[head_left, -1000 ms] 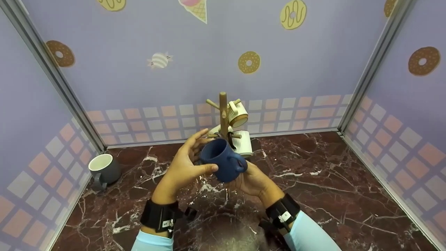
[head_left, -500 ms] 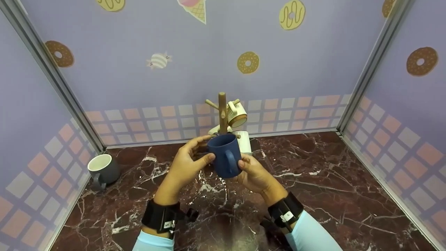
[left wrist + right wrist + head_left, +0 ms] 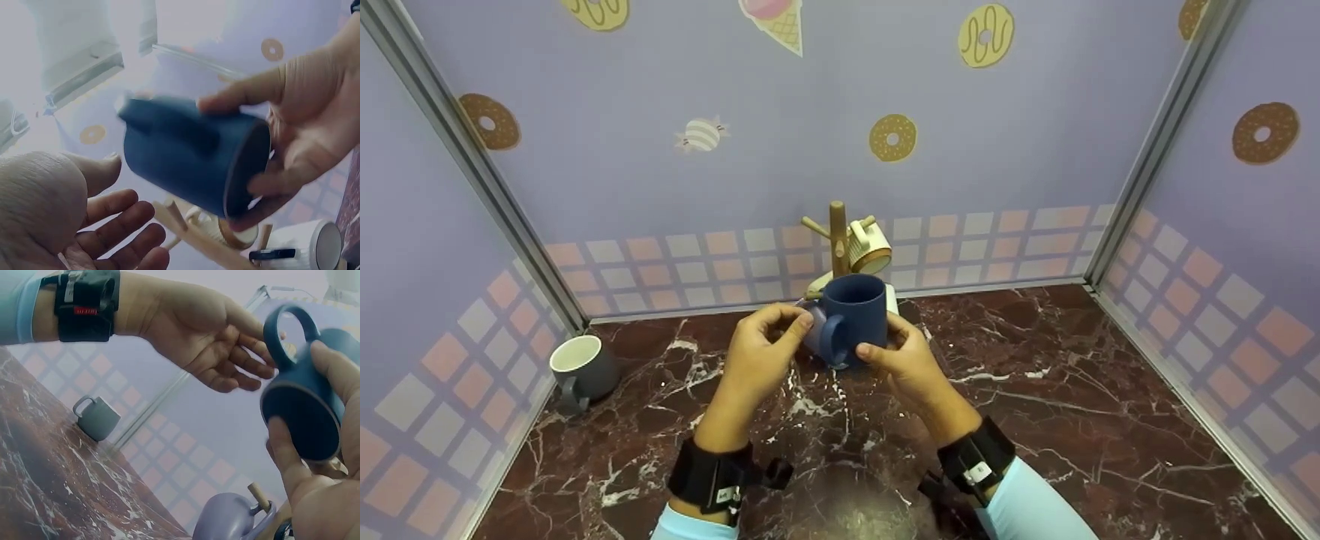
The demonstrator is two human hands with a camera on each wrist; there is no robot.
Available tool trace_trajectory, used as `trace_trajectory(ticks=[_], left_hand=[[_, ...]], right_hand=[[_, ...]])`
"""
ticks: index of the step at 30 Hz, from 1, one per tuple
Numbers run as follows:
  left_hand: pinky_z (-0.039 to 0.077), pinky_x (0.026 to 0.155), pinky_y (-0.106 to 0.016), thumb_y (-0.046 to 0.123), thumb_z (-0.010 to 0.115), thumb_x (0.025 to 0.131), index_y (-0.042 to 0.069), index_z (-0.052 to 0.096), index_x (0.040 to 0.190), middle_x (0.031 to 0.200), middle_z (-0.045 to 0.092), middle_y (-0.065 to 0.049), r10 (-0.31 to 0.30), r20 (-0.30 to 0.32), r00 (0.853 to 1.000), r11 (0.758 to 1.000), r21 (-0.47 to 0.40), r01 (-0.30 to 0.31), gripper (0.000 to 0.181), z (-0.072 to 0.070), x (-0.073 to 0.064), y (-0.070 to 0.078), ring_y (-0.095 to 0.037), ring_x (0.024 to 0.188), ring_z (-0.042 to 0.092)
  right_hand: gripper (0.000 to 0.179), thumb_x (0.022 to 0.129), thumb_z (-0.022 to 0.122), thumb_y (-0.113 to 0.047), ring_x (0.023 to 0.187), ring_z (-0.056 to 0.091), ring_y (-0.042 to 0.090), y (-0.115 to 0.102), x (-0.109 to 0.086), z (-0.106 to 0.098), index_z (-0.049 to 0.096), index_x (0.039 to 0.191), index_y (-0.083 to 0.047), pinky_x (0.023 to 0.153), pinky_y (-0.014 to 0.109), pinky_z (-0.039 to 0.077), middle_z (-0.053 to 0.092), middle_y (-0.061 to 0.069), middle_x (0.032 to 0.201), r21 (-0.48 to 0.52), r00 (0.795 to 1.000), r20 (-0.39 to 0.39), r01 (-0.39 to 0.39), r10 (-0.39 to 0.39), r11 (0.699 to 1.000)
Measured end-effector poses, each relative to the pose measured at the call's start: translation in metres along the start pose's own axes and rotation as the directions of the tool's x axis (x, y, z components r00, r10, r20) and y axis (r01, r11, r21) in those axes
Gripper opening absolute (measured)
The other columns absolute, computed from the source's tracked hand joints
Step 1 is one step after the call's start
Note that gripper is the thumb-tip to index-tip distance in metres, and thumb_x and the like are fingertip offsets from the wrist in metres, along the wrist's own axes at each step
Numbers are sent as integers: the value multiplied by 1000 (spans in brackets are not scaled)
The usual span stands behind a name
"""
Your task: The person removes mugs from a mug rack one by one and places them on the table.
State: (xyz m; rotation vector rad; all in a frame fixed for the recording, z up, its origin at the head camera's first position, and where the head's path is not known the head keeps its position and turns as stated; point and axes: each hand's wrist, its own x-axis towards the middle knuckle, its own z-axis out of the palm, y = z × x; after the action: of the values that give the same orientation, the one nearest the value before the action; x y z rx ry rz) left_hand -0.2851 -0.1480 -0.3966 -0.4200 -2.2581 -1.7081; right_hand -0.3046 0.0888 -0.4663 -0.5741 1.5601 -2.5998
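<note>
In front of the wooden mug tree (image 3: 838, 244), my right hand (image 3: 913, 371) holds a blue mug (image 3: 866, 319), thumb on its side. The mug is upright in the head view, its handle (image 3: 831, 343) turned toward my left hand (image 3: 759, 358). The left wrist view shows the left fingers loosely bent and apart from the mug. From the right wrist view, right fingertips lie against the mug's base (image 3: 301, 419). A lilac mug (image 3: 225, 517) hangs on a peg of the tree; in the head view the blue mug partly hides it.
A ribbed cream mug (image 3: 871, 251) hangs at the tree's upper right. Lower down hangs a white mug (image 3: 328, 246), mostly hidden in the head view. At the left on the dark marbled tabletop (image 3: 1035, 420) stands a grey mug (image 3: 591, 373). Patterned walls enclose the back and sides.
The blue mug has turned so its handle swung from the right to the left, and it stands more upright. My left hand has come off it, while the right hand holds it.
</note>
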Motion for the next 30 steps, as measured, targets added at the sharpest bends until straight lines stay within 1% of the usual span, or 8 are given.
trace_trajectory(ticks=[2, 5, 9, 12, 15, 20, 25, 30], left_hand=[[56, 69, -23, 21, 78, 109, 4, 84, 107, 96, 78, -11, -2, 10, 1000, 1000, -11, 2, 18, 3, -2, 4, -15, 78, 66], [54, 74, -23, 22, 74, 112, 4, 83, 105, 93, 76, -7, -10, 23, 1000, 1000, -6, 10, 22, 9, -5, 7, -13, 83, 64], [55, 80, -25, 22, 68, 115, -1, 80, 99, 90, 77, -7, -42, 52, 998, 999, -6, 42, 30, 17, -7, 7, -14, 86, 66], [59, 82, -24, 19, 66, 116, -5, 79, 96, 89, 79, -12, -72, 69, 995, 996, -48, 76, 35, 21, -7, 7, -14, 83, 69], [60, 83, -24, 18, 66, 116, -5, 80, 94, 88, 79, -12, -91, 75, 993, 991, -89, 98, 35, 23, -8, 8, -11, 82, 70], [54, 71, -21, 17, 66, 116, -5, 79, 92, 80, 75, -3, -101, 80, 992, 990, -94, 108, 35, 23, -9, 9, -12, 75, 63], [49, 63, -19, 17, 68, 115, -8, 77, 92, 77, 71, 3, -111, 53, 992, 989, -97, 116, 35, 25, -10, 8, -11, 68, 57], [50, 61, -20, 21, 70, 114, -4, 80, 91, 77, 73, -1, -102, -24, 994, 993, -69, 101, 36, 23, -10, 8, -12, 67, 59]], right_hand=[[95, 79, 105, -12, 116, 80, 27, -1, 1, 0, 56, 158, 4, 100, 43, 71, 73, 14, 136, -46, 999, -50, 4, -6, 999], [93, 78, 104, -5, 114, 81, 29, -1, 2, 1, 56, 158, 3, 95, 45, 73, 72, 15, 138, -90, 996, -91, 9, -17, 996], [88, 76, 103, 1, 113, 81, 29, 0, 3, 2, 60, 153, 1, 92, 43, 73, 71, 15, 140, -130, 992, -117, 20, -36, 991], [87, 76, 102, 3, 114, 80, 29, 1, 3, 3, 61, 153, 0, 94, 43, 73, 69, 17, 145, -173, 991, -127, 24, -47, 985], [88, 76, 102, 3, 115, 80, 30, 1, 4, 3, 62, 154, -1, 94, 44, 73, 67, 18, 148, -217, 989, -132, 31, -61, 976], [85, 77, 100, 5, 119, 79, 32, 1, 4, 3, 64, 154, -2, 98, 44, 72, 68, 21, 150, -280, 988, -133, 40, -80, 959], [88, 77, 100, 3, 125, 78, 32, -1, 4, 2, 62, 156, -2, 102, 43, 70, 69, 22, 153, -322, 989, -121, 43, -86, 946], [88, 84, 100, -3, 133, 75, 38, -7, 3, -2, 57, 162, 2, 107, 37, 68, 67, 26, 158, -378, 990, -82, 76, -115, 923]])
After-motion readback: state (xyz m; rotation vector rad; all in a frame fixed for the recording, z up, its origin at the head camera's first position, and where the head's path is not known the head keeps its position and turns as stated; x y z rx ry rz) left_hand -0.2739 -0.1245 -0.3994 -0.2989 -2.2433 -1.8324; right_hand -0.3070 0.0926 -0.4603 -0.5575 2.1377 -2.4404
